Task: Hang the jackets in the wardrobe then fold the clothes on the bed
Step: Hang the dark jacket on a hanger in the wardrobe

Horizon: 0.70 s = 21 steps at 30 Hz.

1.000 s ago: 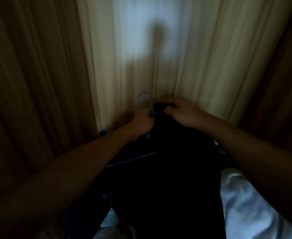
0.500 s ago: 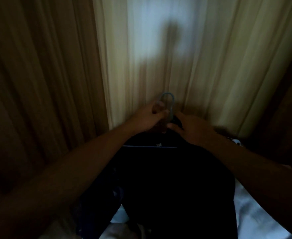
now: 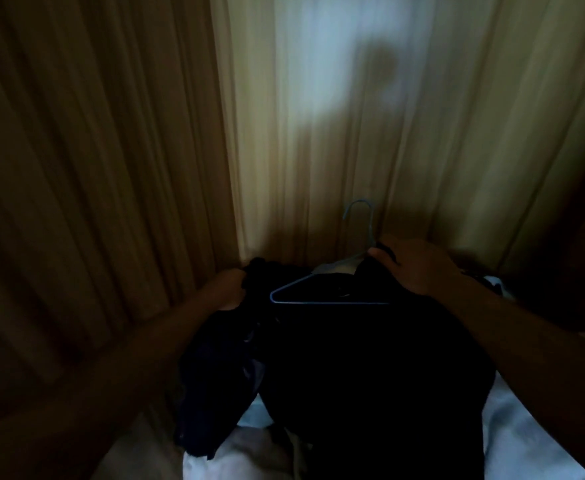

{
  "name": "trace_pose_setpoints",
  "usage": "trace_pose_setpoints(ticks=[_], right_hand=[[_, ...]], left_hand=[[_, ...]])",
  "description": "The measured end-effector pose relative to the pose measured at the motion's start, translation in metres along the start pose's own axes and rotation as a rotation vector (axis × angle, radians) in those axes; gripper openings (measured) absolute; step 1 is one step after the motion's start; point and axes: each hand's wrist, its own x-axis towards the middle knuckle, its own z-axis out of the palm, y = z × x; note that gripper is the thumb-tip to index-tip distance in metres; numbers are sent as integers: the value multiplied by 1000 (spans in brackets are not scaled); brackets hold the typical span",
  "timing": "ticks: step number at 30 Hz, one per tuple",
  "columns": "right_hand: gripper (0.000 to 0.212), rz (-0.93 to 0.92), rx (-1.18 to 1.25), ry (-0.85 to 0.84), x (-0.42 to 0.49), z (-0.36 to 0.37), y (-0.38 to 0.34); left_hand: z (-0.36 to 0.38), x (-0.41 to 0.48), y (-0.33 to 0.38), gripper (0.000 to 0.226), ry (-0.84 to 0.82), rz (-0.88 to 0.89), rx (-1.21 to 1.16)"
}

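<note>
A dark jacket (image 3: 370, 368) hangs in front of me, half on a thin blue wire hanger (image 3: 322, 289) whose hook points up toward the curtain. My right hand (image 3: 412, 265) grips the jacket's right shoulder together with the hanger near its neck. Off to the left, my left hand (image 3: 228, 287) holds the jacket's other shoulder, which is bunched and off the hanger's left end. The hanger's left corner and bottom bar lie bare against the dark cloth.
Beige and cream curtains (image 3: 284, 133) fill the view ahead, with my shadow on them. White bedding (image 3: 526, 434) lies below at the right and bottom, with pale clothes (image 3: 249, 452) under the jacket. The room is dim.
My left hand has let go of the hanger's hook and moved left onto the jacket's shoulder. My right hand stays at the neck. The hanger's left side has come into the open.
</note>
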Motion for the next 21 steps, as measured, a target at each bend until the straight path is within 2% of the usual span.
trace_pose_setpoints(ticks=[5, 8, 11, 13, 15, 16, 18, 19, 21], right_hand=[[41, -58, -89, -25, -7, 3, -2], [36, 13, -134, 69, -4, 6, -10], [36, 133, -18, 226, 10, -8, -32], [38, 183, 131, 294, 24, -23, -53], [33, 212, 265, 351, 34, -40, -67], [29, 215, 310, 392, 36, -48, -71], [25, 193, 359, 478, 35, -66, -70], [25, 172, 375, 509, 33, -74, -67], [27, 141, 384, 538, 31, -89, -59]], left_hand=[[-41, -1, 15, 30, 236, -46, 31], [-84, -4, 51, 32, 340, -40, -145], [-101, -20, 112, 22, 339, 94, -468], [-94, -38, 153, 10, 288, 298, -581], [-80, -52, 178, 1, 303, 497, -438], [-75, -55, 182, 10, 355, 542, -270], [-75, -55, 176, 31, 570, 541, 94], [-80, -55, 170, 37, 683, 546, 190], [-91, -54, 159, 43, 809, 557, 210]])
